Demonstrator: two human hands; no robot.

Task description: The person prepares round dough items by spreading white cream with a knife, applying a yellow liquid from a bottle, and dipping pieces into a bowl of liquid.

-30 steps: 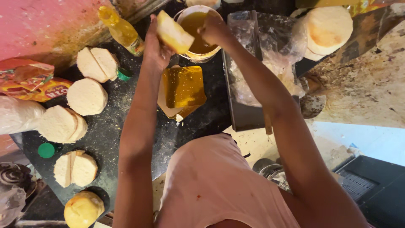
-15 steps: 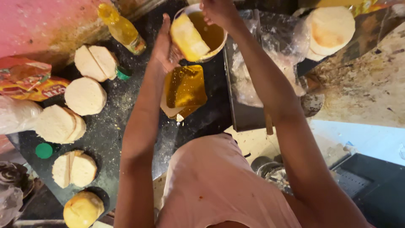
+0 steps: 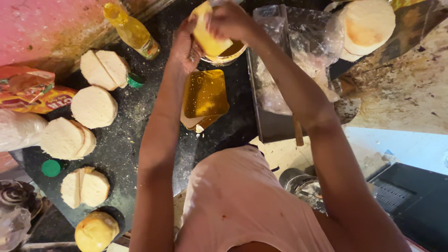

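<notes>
Bread half (image 3: 209, 32) back up off yellow bowl (image 3: 227, 53) — right hand (image 3: 228, 21) now gripping it too.

Both arms stretched forward, left hand (image 3: 183, 46) and right hand (image 3: 229, 21) raised close together

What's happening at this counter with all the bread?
A person holds a yellow-coated piece of bread in both hands, left hand and right hand, above a bowl of yellow liquid. Just below lies a yellow-stained sheet. To the left, on the dark counter, sit several pale round buns, some cut, a golden one and a bottle of oil.
</notes>
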